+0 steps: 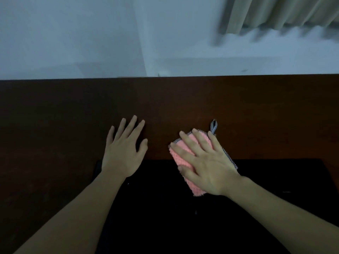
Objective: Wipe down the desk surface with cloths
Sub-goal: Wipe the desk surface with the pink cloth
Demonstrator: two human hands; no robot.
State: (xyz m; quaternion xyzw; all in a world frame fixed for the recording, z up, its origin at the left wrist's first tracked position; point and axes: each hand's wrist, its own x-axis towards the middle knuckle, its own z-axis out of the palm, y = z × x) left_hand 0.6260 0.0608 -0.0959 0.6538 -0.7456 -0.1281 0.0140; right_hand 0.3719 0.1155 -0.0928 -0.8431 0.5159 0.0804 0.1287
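Dim light falls over a dark brown wooden desk [55, 110] that runs from side to side, with a black area [183, 217] below its near edge whose nature cannot be told. Both bare forearms reach forward from the near side across this black area.

At the near edge of the desk, right of the middle, lies a pink fluffy cloth [185, 160] with a checked black-and-white border. Part of it hangs past the near edge over the black area. The right hand [205, 162] lies flat on top of it, fingers straight and spread, pressing the cloth against the desk without curling round it. A small checked loop [213, 126] sticks out from the far corner of the cloth, just beyond the fingertips.

Left of the cloth and apart from it, the left hand [124, 149] is spread palm down over the bare wood near the same edge, fingers straight and relaxed, holding nothing.

Beyond the far edge of the desk rises a pale wall [91, 33], and at the upper right hangs a blurred beige curtain [284, 11].
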